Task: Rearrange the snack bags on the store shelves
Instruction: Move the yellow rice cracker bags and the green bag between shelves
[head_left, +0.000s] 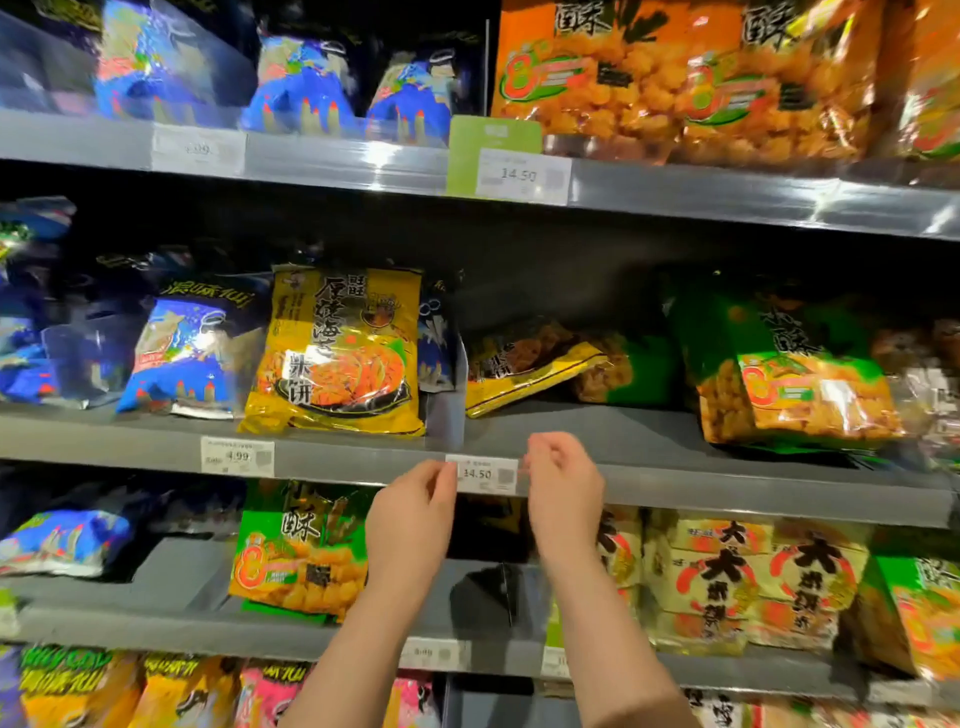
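Both my hands are raised to the front rail of the middle shelf. My left hand pinches the left end of a white price label reading 14.50. My right hand pinches its right end. Above the label, a yellow snack bag stands upright on the shelf. To its right a second yellow bag lies tipped over flat, with a green bag behind it. A larger green bag leans further right. Blue bags stand to the left.
A clear divider separates the yellow bag from the tipped ones. The top shelf holds blue bags and orange bags. Below are a green bag, cream packs and another price label.
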